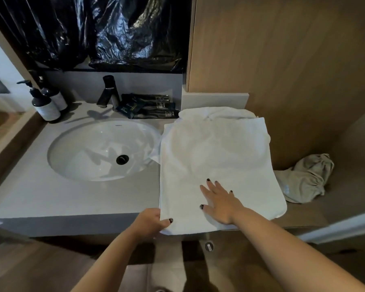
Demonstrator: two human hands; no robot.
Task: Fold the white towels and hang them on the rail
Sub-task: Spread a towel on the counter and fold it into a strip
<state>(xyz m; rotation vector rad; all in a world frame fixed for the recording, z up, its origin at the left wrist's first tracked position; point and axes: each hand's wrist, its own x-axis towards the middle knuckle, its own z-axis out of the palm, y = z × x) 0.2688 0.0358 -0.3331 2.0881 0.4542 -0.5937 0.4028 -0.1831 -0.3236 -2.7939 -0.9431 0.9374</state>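
So the sink (101, 149) sits in the grey bench (51, 197). Behind and left of it are two pump bottles (47, 102), right behind it a black tap (109, 92), and some dark packets (150, 106) behind and to the right. Just right of the sink a white towel (215, 157) lies flat on the bench, with more white towel bunched under its far end. The left hand (151, 221) pinches the towel's near left corner, thumb on top. The right hand (219, 200) presses flat on it, fingers (205, 189) spread apart. Further right there's a crumpled grey cloth (308, 179).
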